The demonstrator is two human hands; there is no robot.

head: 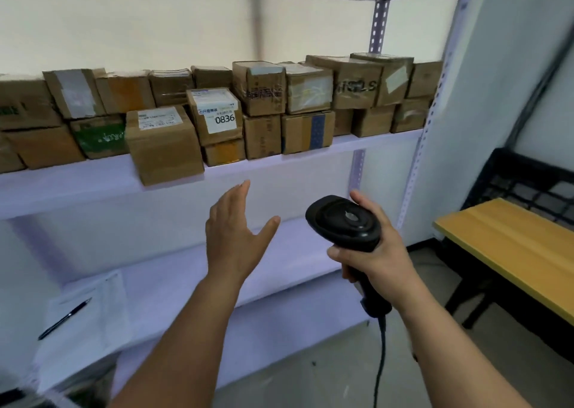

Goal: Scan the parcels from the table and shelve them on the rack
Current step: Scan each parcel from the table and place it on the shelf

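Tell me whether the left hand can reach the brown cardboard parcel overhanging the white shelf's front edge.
Probably yes. The left hand is open and empty, just below and right of the brown cardboard parcel, with nothing between them; it sits foremost on the white shelf.

A pen [65,318] lies on papers [102,308]; black crate [528,184] well apart.

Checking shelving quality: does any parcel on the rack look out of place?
Yes: one labelled box sits forward of the other parcels, turned askew at the shelf front edge.
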